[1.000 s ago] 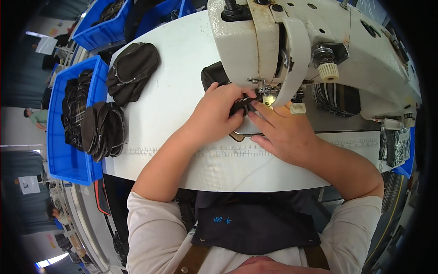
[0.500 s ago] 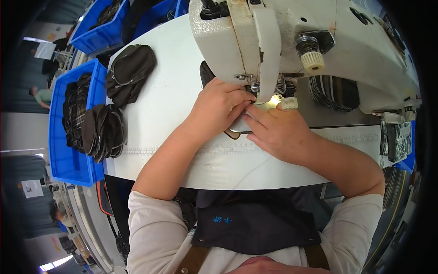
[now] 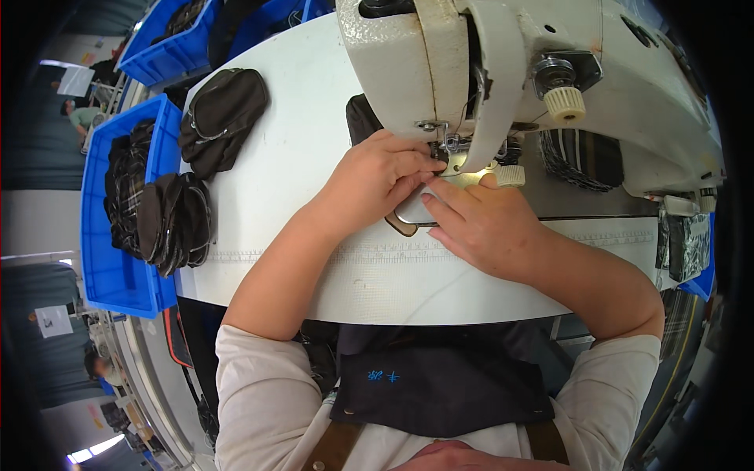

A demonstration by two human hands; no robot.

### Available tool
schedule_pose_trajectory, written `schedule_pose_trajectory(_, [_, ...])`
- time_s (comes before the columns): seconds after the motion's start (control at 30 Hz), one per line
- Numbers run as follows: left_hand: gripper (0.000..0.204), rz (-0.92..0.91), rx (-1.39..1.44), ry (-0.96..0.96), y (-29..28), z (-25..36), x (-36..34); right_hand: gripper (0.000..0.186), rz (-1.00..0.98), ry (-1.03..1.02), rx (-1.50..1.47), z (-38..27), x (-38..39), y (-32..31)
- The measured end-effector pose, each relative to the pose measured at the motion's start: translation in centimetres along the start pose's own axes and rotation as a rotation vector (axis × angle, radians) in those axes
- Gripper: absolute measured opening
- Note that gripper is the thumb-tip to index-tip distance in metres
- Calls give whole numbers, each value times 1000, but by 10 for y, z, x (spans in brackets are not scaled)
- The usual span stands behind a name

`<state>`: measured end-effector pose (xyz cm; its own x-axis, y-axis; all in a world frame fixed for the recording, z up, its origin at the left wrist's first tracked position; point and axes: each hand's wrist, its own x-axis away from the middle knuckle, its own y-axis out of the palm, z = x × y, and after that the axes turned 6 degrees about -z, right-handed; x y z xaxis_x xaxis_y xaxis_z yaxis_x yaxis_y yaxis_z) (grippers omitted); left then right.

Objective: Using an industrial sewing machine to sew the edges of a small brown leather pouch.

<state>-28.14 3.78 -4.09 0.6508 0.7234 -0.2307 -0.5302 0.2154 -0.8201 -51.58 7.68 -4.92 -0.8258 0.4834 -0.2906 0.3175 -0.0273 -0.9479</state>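
A white sewing machine (image 3: 440, 71) reaches over the work surface, its needle area lit by a small lamp. Beside the presser foot (image 3: 453, 143), my left hand (image 3: 381, 179) has its fingers pressed together on a dark fabric piece (image 3: 363, 118). Most of that piece is covered by the hand, and part sticks out beyond the knuckles. My right hand (image 3: 487, 228) rests on the metal bed plate (image 3: 416, 208) with its fingers bent but apart. Its index fingertip meets the left fingertips just in front of the foot. Whether it touches the cloth is hidden.
Left on the white table (image 3: 290, 157) lies a dark zippered pouch (image 3: 224, 118). A blue bin (image 3: 90, 235) holds plaid and dark fabric pieces (image 3: 177, 224). Striped pieces (image 3: 581, 161) are stacked under the machine arm. A ruler strip (image 3: 393, 253) runs along the table.
The machine head appears slightly farther right and lower in the picture, as the view has shifted. Both hands stay beside the presser foot, with the left still on the dark fabric piece.
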Motion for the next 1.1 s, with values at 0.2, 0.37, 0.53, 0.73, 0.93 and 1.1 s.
schedule_pose_trajectory(0.2, [31,-31,56,-22,-5,0,2,49,-85,38,34,-4,0,-2])
schedule_pose_trajectory(0.37, [29,-32,30,-20,-2,0,2,50,-66,37,9,-3,1,-1])
schedule_pose_trajectory(0.53, [28,18,-82,-58,4,4,2,52,-73,68,2,-3,0,-4])
schedule_pose_trajectory(0.73, [29,6,-69,-83,3,9,0,54,-24,38,-3,-2,-3,-4])
schedule_pose_trajectory(0.93, [27,-40,-38,-91,-2,7,0,56,-87,36,-40,-5,-4,-4])
schedule_pose_trajectory(1.1, [27,14,-258,68,-4,6,1,59,-113,59,-94,-3,-3,0])
